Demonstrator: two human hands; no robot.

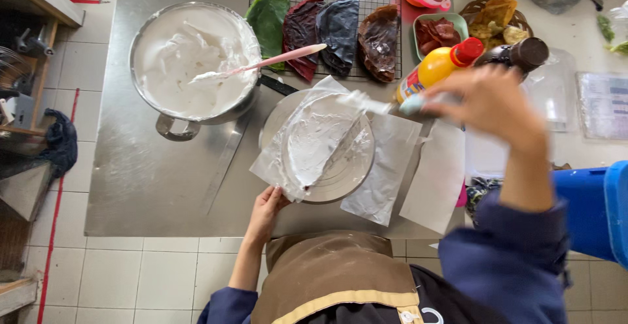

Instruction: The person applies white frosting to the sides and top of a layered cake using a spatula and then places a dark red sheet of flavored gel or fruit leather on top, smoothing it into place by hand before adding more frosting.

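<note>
On the steel bench [150, 186], at its near edge: a round turntable [353, 173] with a white paper sheet [275, 160] and a half-folded, cream-covered crepe [317, 144] on top; left hand [267, 207] pinching the sheet's near corner at the rim, fingers curled; right hand [490, 101] raised and closed around the handle of an offset spatula [366, 103], blade tip over the cream, though blurred, so exact contact hard to judge.

Risks from here: sheet sliding or tearing if the pinch pulls sideways; cream smearing onto the loose papers [405, 167] lying just beside the turntable; crepe slipping off towards the bench edge, very near the apron.

Around: big metal pot [190, 62] of white cream to the left, pink spatula [281, 57] resting in it and reaching over the rim towards the cooling rack [386, 0]; on the rack, coloured crepes [304, 26] in green, red, dark blue and brown. In the way of the right forearm: yellow squeeze bottle [435, 69] with red cap and a dark jar [523, 54], both close enough to be knocked over; green dish [418, 23] behind them.
</note>
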